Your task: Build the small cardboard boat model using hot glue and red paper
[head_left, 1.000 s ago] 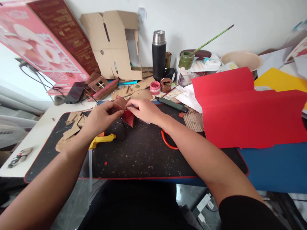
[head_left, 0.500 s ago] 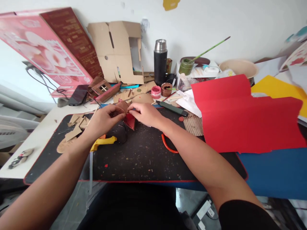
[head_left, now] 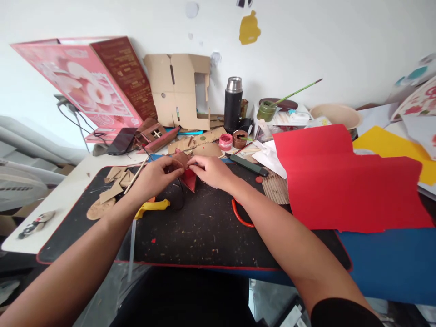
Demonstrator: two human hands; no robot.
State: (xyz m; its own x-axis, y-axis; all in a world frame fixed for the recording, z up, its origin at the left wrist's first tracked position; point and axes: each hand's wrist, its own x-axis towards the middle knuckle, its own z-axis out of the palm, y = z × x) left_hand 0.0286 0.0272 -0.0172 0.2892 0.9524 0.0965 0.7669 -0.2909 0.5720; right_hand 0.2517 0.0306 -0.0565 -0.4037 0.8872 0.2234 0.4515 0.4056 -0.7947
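Observation:
Over the far half of the black mat, both hands meet at a small red and brown cardboard piece [head_left: 189, 180], which has a pointed red corner facing me. My left hand [head_left: 159, 176] is closed on its left side, thumb and fingers curled at the brown upper part. On the other side, my right hand [head_left: 214, 172] pinches the piece's upper edge between thumb and fingertips. The fingers cover much of the piece, so its full shape is hidden. A yellow-handled glue gun [head_left: 153, 206] lies just below my left wrist. An orange-red handle [head_left: 240, 215] shows partly under my right forearm.
Cardboard scraps [head_left: 114, 184] lie left on the black mat [head_left: 190, 240]. Behind are a small brown cardboard house [head_left: 155, 135], paint jars [head_left: 225, 141], a black flask [head_left: 233, 106] and a dark green utility knife [head_left: 248, 164]. A large red sheet [head_left: 347, 186] covers the right side.
The view has tipped upward, so the scene sits lower in the picture. Both hands stay at the cardboard piece with little visible change in grip.

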